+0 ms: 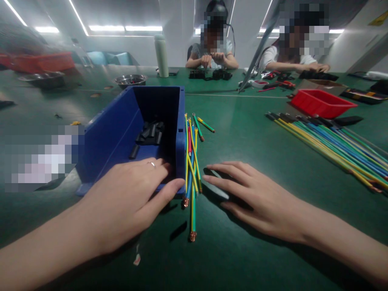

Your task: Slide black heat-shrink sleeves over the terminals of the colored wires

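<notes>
Green worktop [242, 262], with a white scrap [137, 260] on it, comes nearest. The left hand [129, 194] dips over the front lip of the blue bin [109, 129]; done well, I judge, this reach keeps the wrist off the lip and leaves undisturbed the loose wires [190, 171] along the bin's right side. Its thumb stands apart from the index finger; the other fingertips are hidden, so whether they grip anything I cannot tell. The right hand [254, 190] lies palm down over a pale strip [216, 189], fingers loosely parted from the thumb, not clamped. Deeper in the bin sit black pieces [151, 133]. Beyond are a wire bundle [330, 143], red tray [321, 107], bowl [129, 82], bottle [161, 56] and two people [215, 64].
</notes>
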